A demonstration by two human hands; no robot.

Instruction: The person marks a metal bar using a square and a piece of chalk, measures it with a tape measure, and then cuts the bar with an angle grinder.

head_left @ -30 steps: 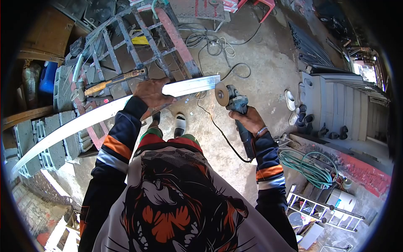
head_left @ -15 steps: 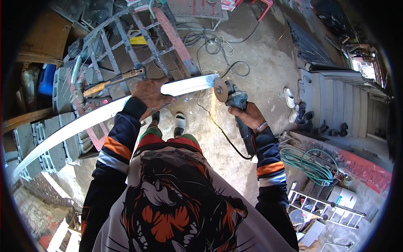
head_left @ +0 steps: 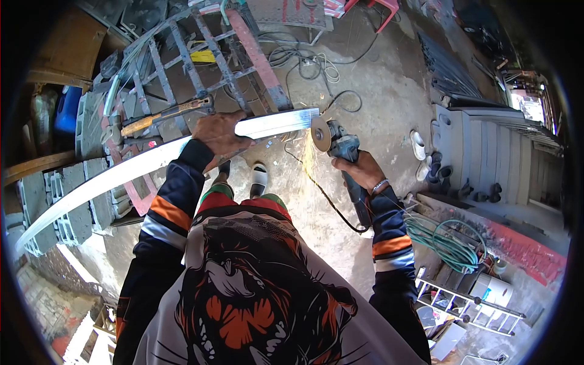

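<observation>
A long pale metal bar (head_left: 121, 170) lies across a steel frame and concrete blocks, its cut end at the upper centre. My left hand (head_left: 220, 137) presses down on the bar near that end. My right hand (head_left: 360, 171) grips an angle grinder (head_left: 340, 148) by its body. The grinder's disc (head_left: 320, 136) touches the end of the bar, and sparks fall toward the floor below it. The grinder's black cord (head_left: 325, 198) trails down past my feet.
A rusty steel frame (head_left: 201, 67) and a hammer (head_left: 161, 117) lie behind the bar. Grey concrete blocks (head_left: 67, 207) sit at left. Cables (head_left: 310, 64) cross the concrete floor. A green hose (head_left: 447, 243) and a small ladder (head_left: 468, 301) lie at right, beside a grey step.
The disc has stayed at the bar's end, shifting slightly; sparks have appeared and now fall below it. My left hand has kept its place on the bar.
</observation>
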